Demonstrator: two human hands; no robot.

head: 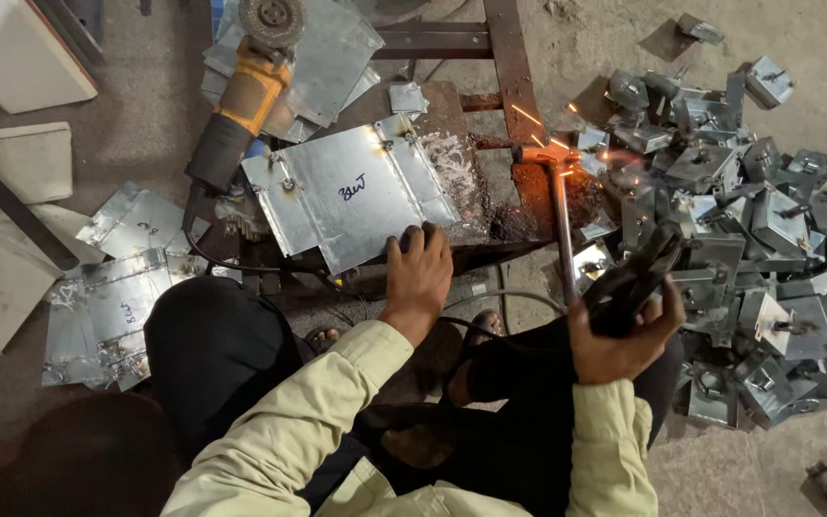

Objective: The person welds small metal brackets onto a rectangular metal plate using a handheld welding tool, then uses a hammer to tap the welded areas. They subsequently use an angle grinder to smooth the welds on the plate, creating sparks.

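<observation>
My left hand (420,278) presses on the near edge of a galvanised sheet-metal panel (351,191) lying on a rusty steel work stand (490,163). My right hand (621,335) grips the black handle of a welding electrode holder (636,278). Its thin rod (560,225) reaches up to a glowing orange spot (546,153) on the stand, and sparks fly off there. Both arms wear pale yellow sleeves.
An angle grinder (241,101) with an orange body lies across metal sheets at the upper left. More flat panels (112,302) lie on the floor at left. A large heap of small folded metal brackets (758,239) fills the right side. Black cables run under the stand.
</observation>
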